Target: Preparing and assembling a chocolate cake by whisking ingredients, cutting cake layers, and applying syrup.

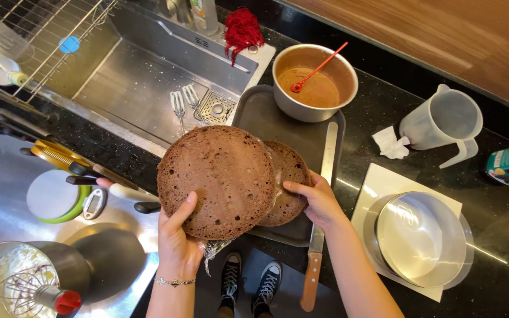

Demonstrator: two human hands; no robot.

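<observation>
Cakes: we count two round brown layers above a dark tray [266,115]. Our left hand [178,238] grips the big layer [216,179] at its lower edge, thumb on top, lifting it tilted. Our right hand [319,200] lies half open, fingers flat on the small layer [287,176], mostly hidden behind the first. One ring mould [422,238], one bowl [315,82] with a red spoon [319,68], one jug [443,123], one knife [320,218] just beside our right hand. Cling film [214,247] under the big layer is hard to make out.
</observation>
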